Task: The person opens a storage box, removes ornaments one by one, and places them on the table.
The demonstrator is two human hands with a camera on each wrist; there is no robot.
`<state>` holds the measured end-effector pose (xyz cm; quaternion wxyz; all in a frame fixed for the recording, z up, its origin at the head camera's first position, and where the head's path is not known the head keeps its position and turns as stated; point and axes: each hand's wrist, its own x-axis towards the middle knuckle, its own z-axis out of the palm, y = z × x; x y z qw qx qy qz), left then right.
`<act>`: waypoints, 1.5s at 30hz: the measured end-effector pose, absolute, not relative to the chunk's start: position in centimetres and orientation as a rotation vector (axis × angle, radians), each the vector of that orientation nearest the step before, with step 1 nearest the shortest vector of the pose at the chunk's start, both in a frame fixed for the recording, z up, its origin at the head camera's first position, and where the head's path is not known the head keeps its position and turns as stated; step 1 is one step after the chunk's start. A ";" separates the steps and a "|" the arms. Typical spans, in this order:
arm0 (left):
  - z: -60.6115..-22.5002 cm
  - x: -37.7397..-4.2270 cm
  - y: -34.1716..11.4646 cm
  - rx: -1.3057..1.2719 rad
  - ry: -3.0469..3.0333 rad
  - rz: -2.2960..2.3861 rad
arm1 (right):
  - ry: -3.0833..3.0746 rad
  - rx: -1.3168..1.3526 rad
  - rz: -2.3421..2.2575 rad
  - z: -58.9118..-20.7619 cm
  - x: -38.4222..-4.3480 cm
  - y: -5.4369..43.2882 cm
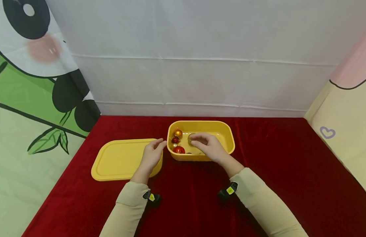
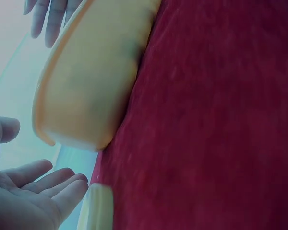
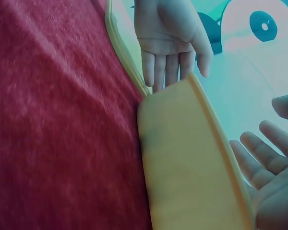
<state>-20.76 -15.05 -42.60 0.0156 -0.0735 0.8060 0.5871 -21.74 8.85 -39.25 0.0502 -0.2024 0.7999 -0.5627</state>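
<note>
A yellow plastic box (image 1: 190, 157) stands on the table with several shiny balls along its left side. Among them are an orange ball (image 1: 178, 133), a small dark red ball (image 1: 175, 140) and a larger red ball (image 1: 179, 150). Over the box's right half reaches my right hand (image 1: 212, 148), its fingertips beside an olive-gold round thing (image 1: 190, 139) partly hidden by them. The right wrist view shows those fingers (image 3: 261, 153) loosely extended, holding nothing visible. My left hand (image 1: 152, 154), fingers relaxed, hovers at the box's left end, above the lid's right edge.
A flat yellow lid (image 1: 120, 159) lies left of the box. Dark red cloth (image 1: 274, 158) covers the table. Behind it hangs a pale fabric wall (image 1: 200, 82), with printed cartoon fabric (image 1: 61, 98) at the left and more printed cloth at the right.
</note>
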 end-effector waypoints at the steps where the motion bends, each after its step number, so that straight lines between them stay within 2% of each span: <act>1: -42.6 -20.8 -14.8 -0.230 2.501 1.831 | 2.441 -0.612 -1.712 -39.2 -21.8 9.0; 14: -43.1 -21.2 -12.6 -0.224 2.444 1.976 | 2.588 -0.602 -1.607 -40.1 -23.3 10.7; 33: -43.5 -21.0 -13.2 -0.212 2.381 1.994 | 2.700 -0.489 -1.451 -40.6 -25.1 9.9; 45: -43.6 -20.8 -13.4 -0.105 2.290 2.098 | 2.690 -0.452 -1.400 -41.2 -26.6 9.3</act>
